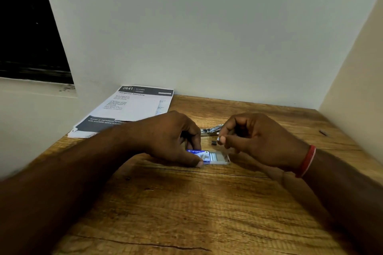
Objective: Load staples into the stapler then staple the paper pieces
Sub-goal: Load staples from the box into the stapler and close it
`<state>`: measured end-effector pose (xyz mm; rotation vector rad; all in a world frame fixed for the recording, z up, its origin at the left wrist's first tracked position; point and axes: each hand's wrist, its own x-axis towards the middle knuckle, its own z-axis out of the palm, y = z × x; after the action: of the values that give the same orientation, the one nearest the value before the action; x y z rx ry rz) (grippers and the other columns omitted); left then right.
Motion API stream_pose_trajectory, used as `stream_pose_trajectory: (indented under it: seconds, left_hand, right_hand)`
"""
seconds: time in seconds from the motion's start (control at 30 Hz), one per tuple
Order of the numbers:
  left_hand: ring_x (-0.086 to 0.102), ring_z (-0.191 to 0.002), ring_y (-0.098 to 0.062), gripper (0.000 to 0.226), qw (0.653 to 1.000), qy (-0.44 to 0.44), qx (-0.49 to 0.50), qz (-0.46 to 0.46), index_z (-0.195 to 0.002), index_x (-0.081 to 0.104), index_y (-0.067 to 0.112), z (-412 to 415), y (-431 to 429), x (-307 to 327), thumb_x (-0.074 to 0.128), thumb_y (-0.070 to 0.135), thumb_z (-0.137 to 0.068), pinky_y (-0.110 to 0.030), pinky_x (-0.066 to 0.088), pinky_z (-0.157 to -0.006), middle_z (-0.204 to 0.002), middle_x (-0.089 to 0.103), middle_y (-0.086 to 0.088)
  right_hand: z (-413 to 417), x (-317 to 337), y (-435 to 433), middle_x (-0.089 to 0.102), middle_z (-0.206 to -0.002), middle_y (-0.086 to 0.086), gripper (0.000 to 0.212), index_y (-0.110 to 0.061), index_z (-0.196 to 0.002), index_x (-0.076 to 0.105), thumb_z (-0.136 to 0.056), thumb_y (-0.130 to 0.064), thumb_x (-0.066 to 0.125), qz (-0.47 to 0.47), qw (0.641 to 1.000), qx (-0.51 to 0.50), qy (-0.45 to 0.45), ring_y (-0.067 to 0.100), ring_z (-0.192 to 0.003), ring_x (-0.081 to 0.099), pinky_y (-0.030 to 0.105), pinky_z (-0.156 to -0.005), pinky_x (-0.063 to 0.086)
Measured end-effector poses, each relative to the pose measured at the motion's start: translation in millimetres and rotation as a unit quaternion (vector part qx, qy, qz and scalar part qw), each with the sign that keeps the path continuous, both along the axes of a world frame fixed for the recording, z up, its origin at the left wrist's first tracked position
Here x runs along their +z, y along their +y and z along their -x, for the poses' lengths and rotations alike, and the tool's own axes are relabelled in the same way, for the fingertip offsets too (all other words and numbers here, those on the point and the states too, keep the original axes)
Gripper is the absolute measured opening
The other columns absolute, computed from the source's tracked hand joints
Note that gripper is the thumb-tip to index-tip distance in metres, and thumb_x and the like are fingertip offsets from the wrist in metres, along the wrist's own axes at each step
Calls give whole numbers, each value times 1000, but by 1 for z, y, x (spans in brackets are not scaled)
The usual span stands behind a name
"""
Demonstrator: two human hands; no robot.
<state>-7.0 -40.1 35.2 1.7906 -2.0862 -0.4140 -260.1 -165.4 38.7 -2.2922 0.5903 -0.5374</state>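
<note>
The left grip (pixel 172 141) curls round the blue staple box (pixel 204 156) on the worktop (pixel 186 203). The right grip (pixel 255 141) pinches a small pale piece (pixel 218 138) just above the box. The stapler (pixel 211 130) lies just beyond, with the papers (pixel 132 107) far left.

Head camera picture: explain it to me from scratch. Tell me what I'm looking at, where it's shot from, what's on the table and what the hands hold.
There is no machine here. A person works with bare hands, filmed by one wide camera worn on their head and looking down. The left hand grips a blue staple box, its tray slid partly out, on the wooden table. The right hand pinches a small pale piece, too small to identify. Between the hands lies a metal thing, likely the stapler, mostly hidden. Printed papers lie at the back left, by the wall.
</note>
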Motion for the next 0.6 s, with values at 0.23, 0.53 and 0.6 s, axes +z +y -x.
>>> stream_pose_trajectory:
  seconds: [0.23,0.53,0.6]
  left_hand:
    - [65,-70,0,23,977,100,0,186,-113,86,35,11,-7,-7,94,40,-92,-20,48,-63,-93,81,23]
    - [80,-87,-1,13,957,153,27,246,-106,91,25,14,-14,-17,93,24,-94,-17,59,-76,-93,86,15]
    - [80,-87,-3,12,950,157,25,269,-105,90,22,13,-14,-17,93,21,-94,-17,60,-77,-93,86,14]
  right_hand:
    - [-7,-9,7,84,-85,12,6,-5,-102,81,-97,-8,80,-65,991,-13,-116,25,-78,83,31,-73,67]
    - [-12,-15,7,83,-94,22,14,2,-106,78,-93,-2,82,-191,963,-15,-187,31,-82,82,35,-77,67]
    - [-13,-16,8,83,-98,24,17,3,-107,78,-92,-4,81,-243,947,-14,-212,30,-85,81,34,-79,67]
